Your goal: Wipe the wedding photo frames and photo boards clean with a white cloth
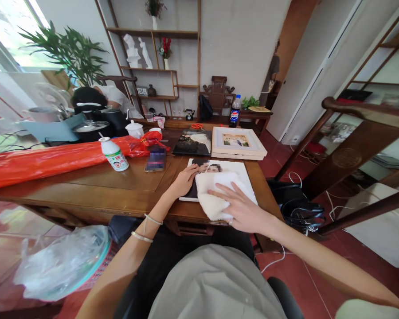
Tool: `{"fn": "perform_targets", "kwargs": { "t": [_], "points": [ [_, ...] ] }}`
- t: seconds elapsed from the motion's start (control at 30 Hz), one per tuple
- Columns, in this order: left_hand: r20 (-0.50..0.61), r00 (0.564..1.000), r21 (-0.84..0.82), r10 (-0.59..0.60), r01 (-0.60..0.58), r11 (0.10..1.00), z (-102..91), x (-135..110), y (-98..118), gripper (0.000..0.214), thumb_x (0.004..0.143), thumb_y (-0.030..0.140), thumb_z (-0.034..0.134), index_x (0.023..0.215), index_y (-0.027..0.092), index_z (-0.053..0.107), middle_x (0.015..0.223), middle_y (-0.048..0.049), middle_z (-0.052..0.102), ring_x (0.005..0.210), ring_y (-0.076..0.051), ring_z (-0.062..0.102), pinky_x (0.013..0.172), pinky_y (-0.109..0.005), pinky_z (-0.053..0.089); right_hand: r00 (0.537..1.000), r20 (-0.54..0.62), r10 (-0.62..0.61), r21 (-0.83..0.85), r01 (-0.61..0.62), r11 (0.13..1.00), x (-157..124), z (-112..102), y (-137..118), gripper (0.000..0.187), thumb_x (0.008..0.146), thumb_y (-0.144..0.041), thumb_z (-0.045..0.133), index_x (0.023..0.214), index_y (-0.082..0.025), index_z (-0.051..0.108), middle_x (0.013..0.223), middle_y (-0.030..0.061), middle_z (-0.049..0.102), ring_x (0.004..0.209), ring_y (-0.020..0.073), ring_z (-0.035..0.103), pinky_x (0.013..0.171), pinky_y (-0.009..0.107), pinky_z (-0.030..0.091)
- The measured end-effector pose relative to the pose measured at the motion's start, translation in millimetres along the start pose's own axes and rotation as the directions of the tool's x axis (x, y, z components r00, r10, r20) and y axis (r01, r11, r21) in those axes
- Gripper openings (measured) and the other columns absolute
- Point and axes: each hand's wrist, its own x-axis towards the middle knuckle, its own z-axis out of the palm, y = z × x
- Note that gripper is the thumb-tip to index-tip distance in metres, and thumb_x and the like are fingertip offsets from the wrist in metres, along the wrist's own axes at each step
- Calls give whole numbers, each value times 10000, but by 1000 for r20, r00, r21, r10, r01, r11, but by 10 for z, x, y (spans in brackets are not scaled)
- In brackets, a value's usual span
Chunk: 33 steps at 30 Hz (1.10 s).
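A framed photo print [234, 169] lies flat at the near right corner of the wooden table [126, 186]. My right hand [241, 209] lies flat with fingers stretched out, pressing a white cloth [216, 188] onto the print. My left hand [185, 179] rests on the print's left edge, fingers curled over it and holding it steady. Two thin bracelets sit on my left wrist.
Behind lie a dark photo panel [193, 142] and a cream-framed photo [237, 142]. A phone [155, 160], a small white bottle [115, 154] and a long red plastic-wrapped roll [43, 161] lie to the left. A person bends over pots at far left. A black bag [299, 208] sits on the floor right.
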Motion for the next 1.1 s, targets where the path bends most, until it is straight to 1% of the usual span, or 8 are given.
{"fn": "perform_targets", "kwargs": {
  "t": [0.13,0.23,0.4,0.53,0.7,0.83,0.93,1.1],
  "points": [
    [-16,1000,4,2,-1,1000,13,1,-22,398,890,195,348,1188,138,605,1341,-108,536,1275,-227,469,1103,-415,333,997,-29,69,16,-69,997,224,-8,391,350,796,-119,497,1079,-220,677,1476,86,372,1402,279,203,1088,586,164],
    [-22,1000,-4,0,0,1000,15,-5,-27,396,901,218,345,1188,125,602,1349,-124,525,1277,-228,467,1106,-416,325,987,-30,156,22,-155,988,471,-19,743,323,901,-246,437,1138,-205,651,1406,137,462,1383,294,256,1064,586,209],
    [-22,1000,-1,-1,1,1000,10,-13,-22,394,902,220,349,1197,145,599,1348,-109,530,1268,-218,478,1104,-417,326,974,-33,225,43,-224,974,759,-37,1086,425,963,-377,337,1269,-188,564,1402,139,468,1359,290,312,1066,508,263],
    [-14,1000,6,-4,4,1000,15,-5,-19,410,904,219,335,1201,108,594,1354,-135,518,1280,-220,464,1108,-399,326,980,-46,196,9,-196,981,700,-54,927,395,951,-312,360,1254,-179,577,1374,157,491,1328,312,354,1042,532,286],
    [-19,1000,-13,-6,6,1000,21,9,-22,399,890,194,346,1179,108,607,1345,-135,526,1284,-241,457,1108,-422,327,998,-1,59,-7,-59,998,369,-48,249,387,853,-144,447,1155,-282,647,1450,75,410,1363,333,276,1039,611,236],
    [-11,1000,-14,6,-6,1000,7,9,-11,399,895,198,348,1200,127,595,1346,-112,531,1287,-227,455,1108,-414,329,995,21,95,-24,-95,995,198,14,-175,339,803,-201,541,1112,-212,681,1512,123,286,1378,419,177,1040,668,171],
    [-8,1000,-14,7,-8,1000,2,9,-8,395,892,193,352,1194,131,599,1346,-108,531,1285,-223,458,1104,-413,336,994,19,112,-19,-112,994,243,30,-162,334,794,-205,548,1096,-187,688,1503,136,302,1382,409,170,1055,654,161],
    [-25,1000,-26,-7,7,1000,18,10,-22,379,890,200,365,1160,115,616,1337,-128,536,1283,-229,460,1109,-403,327,989,-30,148,-13,-149,989,582,-29,334,409,831,-141,462,1189,-256,624,1488,64,352,1347,344,292,1034,618,248]
  ]
}}
